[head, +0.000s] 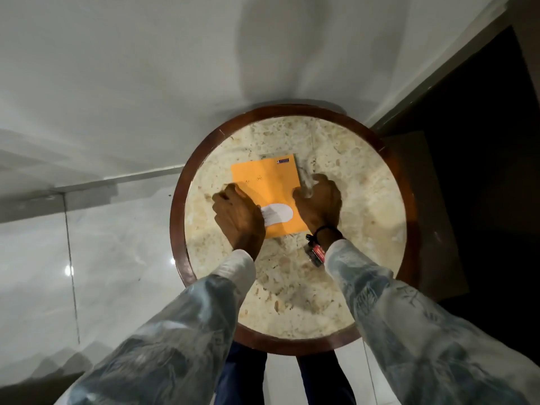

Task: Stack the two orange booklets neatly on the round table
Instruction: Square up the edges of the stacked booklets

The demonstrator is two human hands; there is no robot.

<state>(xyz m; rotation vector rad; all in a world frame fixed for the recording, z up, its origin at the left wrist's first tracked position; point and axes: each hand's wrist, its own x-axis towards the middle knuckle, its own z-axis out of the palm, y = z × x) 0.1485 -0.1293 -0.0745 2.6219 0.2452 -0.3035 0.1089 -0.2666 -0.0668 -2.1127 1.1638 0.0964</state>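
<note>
An orange booklet (267, 185) with a white oval label lies flat near the middle of the round table (365, 176), which has a beige stone top and a dark wooden rim. Only one orange cover shows; whether a second booklet lies beneath it I cannot tell. My left hand (238, 217) presses against the booklet's left edge, fingers curled. My right hand (320, 203) grips the right edge, fingers bent over it. Both hands flank the booklet from the near side.
A white wall rises behind the table. Glossy pale floor tiles (87, 258) spread to the left. A dark doorway or cabinet (482, 141) stands at the right. My legs in dark trousers (245, 375) are against the table's near rim.
</note>
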